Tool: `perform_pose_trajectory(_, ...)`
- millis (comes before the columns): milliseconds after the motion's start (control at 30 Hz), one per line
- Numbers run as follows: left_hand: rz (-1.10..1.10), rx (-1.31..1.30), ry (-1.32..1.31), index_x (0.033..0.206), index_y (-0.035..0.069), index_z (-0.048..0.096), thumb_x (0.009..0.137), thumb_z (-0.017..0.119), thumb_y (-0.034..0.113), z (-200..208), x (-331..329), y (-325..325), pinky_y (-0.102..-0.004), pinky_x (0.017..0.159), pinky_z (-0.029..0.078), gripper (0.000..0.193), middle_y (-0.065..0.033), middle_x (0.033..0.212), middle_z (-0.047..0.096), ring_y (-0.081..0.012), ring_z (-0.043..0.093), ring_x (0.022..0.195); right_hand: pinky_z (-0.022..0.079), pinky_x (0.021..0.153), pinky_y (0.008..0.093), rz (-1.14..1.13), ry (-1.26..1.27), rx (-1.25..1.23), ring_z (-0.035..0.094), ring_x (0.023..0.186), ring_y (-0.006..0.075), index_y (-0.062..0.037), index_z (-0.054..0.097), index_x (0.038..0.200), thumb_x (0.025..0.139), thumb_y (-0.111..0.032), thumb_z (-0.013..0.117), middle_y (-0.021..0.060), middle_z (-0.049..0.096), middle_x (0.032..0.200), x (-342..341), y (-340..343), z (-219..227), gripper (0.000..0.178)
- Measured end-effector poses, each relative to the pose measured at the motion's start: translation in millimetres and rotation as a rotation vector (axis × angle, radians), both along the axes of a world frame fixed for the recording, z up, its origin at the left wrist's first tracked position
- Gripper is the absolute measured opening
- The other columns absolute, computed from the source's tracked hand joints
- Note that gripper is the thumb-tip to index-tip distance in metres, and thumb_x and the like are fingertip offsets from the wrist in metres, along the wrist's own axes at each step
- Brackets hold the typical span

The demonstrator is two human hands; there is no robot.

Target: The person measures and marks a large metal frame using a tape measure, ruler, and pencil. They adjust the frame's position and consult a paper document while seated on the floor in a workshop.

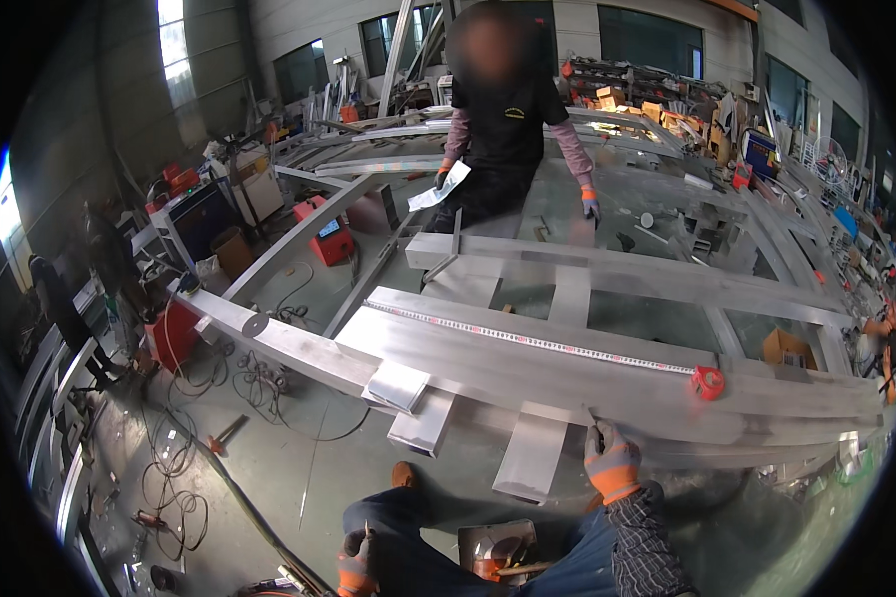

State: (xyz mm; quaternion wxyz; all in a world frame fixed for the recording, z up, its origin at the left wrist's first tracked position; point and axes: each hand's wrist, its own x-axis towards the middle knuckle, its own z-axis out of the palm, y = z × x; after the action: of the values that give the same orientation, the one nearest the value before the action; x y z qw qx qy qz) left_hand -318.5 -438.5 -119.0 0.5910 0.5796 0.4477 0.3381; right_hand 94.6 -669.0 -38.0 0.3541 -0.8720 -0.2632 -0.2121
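Past right hand (612, 463), tape measure (707, 383) is extended; measuring presumed, careful reading needed next. Grip can't be told; likewise left hand (356, 565).

The right hand (613, 462) reaches forward; the left hand (357, 562) hangs lower.

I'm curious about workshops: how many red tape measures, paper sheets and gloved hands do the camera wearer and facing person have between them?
Tape measure: 1
Paper sheet: 1
Gloved hands: 4 (wearer's left hand, wearer's right hand, other's left hand, other's right hand)
Total: 6
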Motion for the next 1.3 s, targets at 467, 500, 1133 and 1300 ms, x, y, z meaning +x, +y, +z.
perform_pose_trajectory(467, -0.101, 0.303, 0.109, 0.103, 0.001, 0.070, 0.101, 0.069, 0.016, -5, 0, 0, -0.0254, 0.066, 0.049, 0.015, 0.0010, 0.084, 0.067, -0.0070, 0.058, 0.076, 0.056, 0.072, 0.0498, 0.000, 0.108, 0.025, 0.071, 0.080, 0.0423, -0.0079, 0.075, 0.108, 0.094, -0.025, 0.068, 0.0190, 0.075, 0.087, -1, 0, 1, 0.023)
perform_pose_trajectory(500, -0.065, 0.165, 0.019, 0.105, 0.001, 0.070, 0.102, 0.069, 0.017, 0, 4, -3, -0.0257, 0.064, 0.049, 0.016, 0.0001, 0.084, 0.067, -0.0079, 0.059, 0.074, 0.056, 0.072, 0.0502, 0.002, 0.122, 0.027, 0.071, 0.081, 0.0428, -0.0077, 0.075, 0.108, 0.094, -0.025, 0.068, 0.0193, 0.075, 0.087, 1, -1, 0, 0.023)
perform_pose_trajectory(1133, -0.656, -0.249, -0.012, 0.119, 0.001, 0.068, 0.104, 0.064, 0.016, 149, 83, -90, -0.0258, 0.068, 0.051, 0.022, -0.0024, 0.096, 0.070, -0.0096, 0.063, 0.077, 0.050, 0.068, 0.0260, 0.894, 1.519, 0.287, 0.059, 0.077, 0.0065, -0.0014, 0.073, 0.111, 0.104, -0.018, 0.067, -0.0002, 0.065, 0.081, -164, -1, 43, 0.019)
perform_pose_trajectory(1300, -0.746, -0.169, 0.001, 0.119, 0.000, 0.069, 0.106, 0.063, 0.019, 151, 78, -87, -0.0258, 0.068, 0.051, 0.023, -0.0028, 0.096, 0.069, -0.0096, 0.061, 0.075, 0.052, 0.072, 0.0301, 0.982, 1.080, 0.179, 0.066, 0.081, 0.0139, 0.0007, 0.074, 0.104, 0.102, -0.015, 0.065, 0.0093, 0.072, 0.089, -173, 4, 44, 0.018)
